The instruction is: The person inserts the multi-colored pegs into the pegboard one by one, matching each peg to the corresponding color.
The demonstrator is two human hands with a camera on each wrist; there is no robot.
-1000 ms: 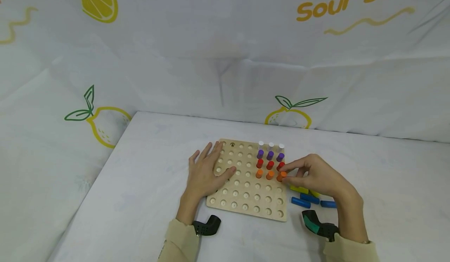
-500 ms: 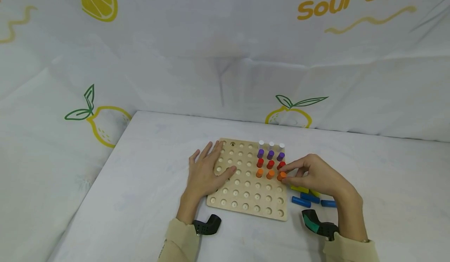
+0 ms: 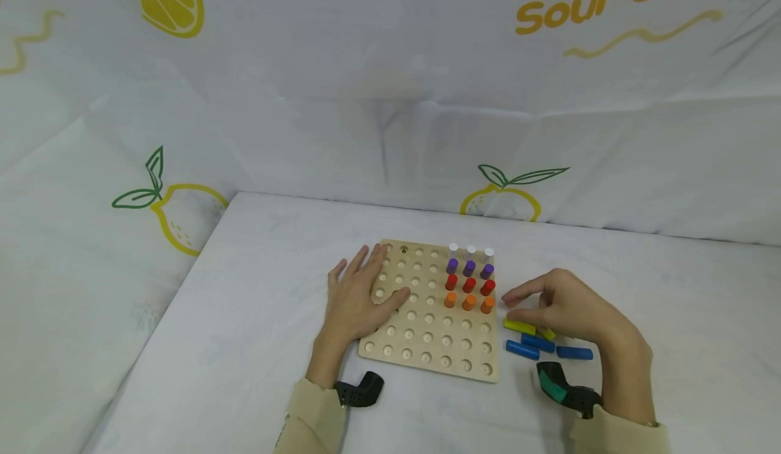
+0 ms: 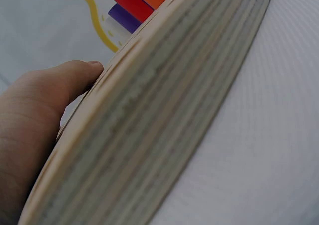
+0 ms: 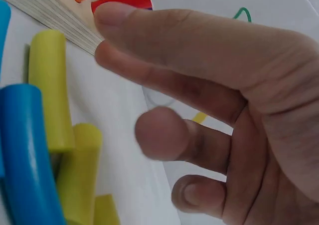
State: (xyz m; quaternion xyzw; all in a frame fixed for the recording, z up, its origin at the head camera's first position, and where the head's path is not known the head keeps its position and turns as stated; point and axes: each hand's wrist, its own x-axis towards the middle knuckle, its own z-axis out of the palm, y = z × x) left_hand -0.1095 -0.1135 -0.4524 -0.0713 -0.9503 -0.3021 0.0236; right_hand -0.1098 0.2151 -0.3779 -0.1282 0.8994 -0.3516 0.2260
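At the left we see the left hand, its straight fingers spread and resting on the left side of one wooden board, gripping nothing. In the board's three right-hand columns we count twelve upright pegs: three white pegs, three purple pegs, three red pegs and three orange pegs. Farther right, beside the board, we count three yellow pegs and three blue pegs lying loose, near the right hand, unclenched and holding nothing.
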